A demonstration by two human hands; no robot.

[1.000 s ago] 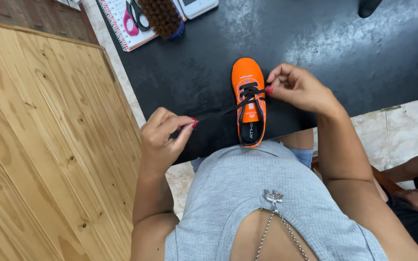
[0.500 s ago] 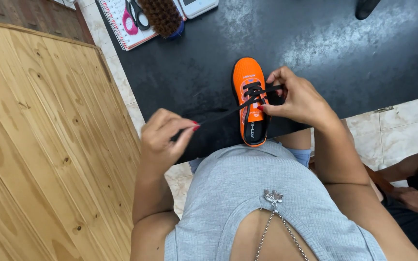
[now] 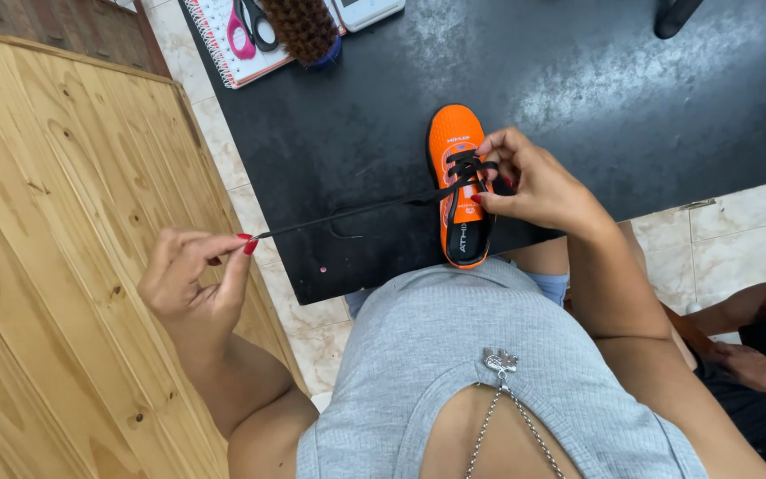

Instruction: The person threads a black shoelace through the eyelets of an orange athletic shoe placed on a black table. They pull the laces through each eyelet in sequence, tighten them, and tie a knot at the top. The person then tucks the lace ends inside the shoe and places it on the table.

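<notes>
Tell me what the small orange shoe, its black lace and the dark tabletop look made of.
Small orange shoe: likely synthetic knit, matte with a fine weave. Black lace: flat woven cord, pulled taut by the left hand. Dark tabletop: hard black surface, perhaps stone or laminate, with dull scuffed sheen.

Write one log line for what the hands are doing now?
left hand: pinches black lace pulled taut | right hand: on orange shoe | black table

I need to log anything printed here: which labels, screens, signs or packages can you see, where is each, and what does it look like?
Shoe: small orange one on the black table, with short white lettering on its tongue and dark insole.
Notebook: top left of the table, spiral-bound, white printed page with a pink edge, under scissors and a brush.
White device: top edge, flat, rounded; possibly a screen, cut off.
No signs or packages.
</notes>
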